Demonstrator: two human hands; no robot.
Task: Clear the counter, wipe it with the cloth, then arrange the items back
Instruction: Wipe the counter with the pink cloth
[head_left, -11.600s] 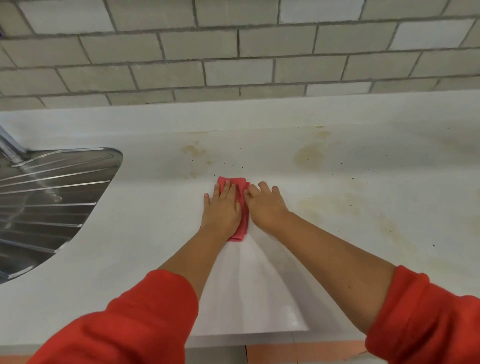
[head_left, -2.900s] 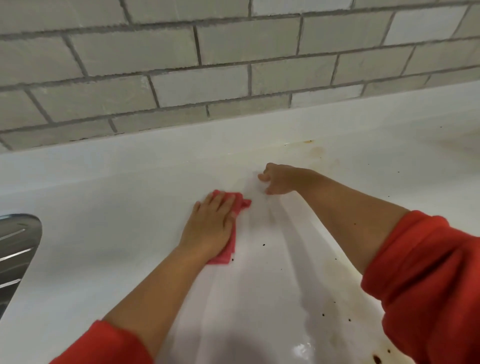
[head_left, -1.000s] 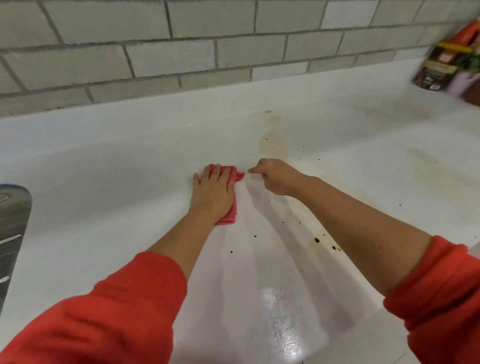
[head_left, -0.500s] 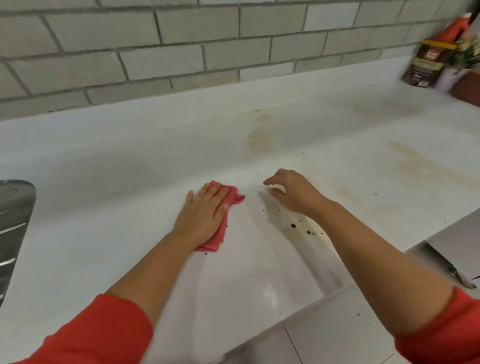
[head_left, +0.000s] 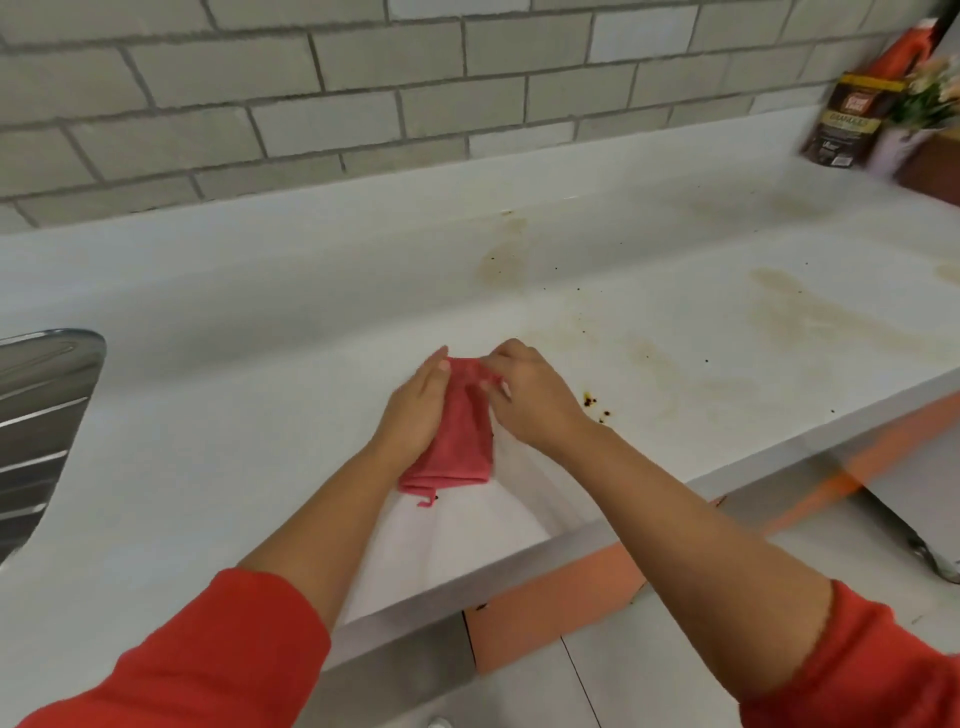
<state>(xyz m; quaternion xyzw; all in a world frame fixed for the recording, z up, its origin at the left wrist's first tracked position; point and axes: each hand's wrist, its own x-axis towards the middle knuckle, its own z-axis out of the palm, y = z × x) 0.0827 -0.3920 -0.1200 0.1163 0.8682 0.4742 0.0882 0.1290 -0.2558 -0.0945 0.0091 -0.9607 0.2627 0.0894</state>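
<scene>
Mid-wipe, the left hand and right hand both pinch the red cloth over the white table, seemingly refolding it; brown stains beside them likely need wiping next.

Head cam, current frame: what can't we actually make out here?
- Sink drainer: cut off by the left edge; basin and tap not in view.
- Brown packet and flowers, far right: motion-blurred, small print unreadable, partly cut by the edge.
- Cloth: its top edge is hidden under the left hand and right hand.
- Counter under the cloth: covered, so cleanliness there is unknown.
</scene>
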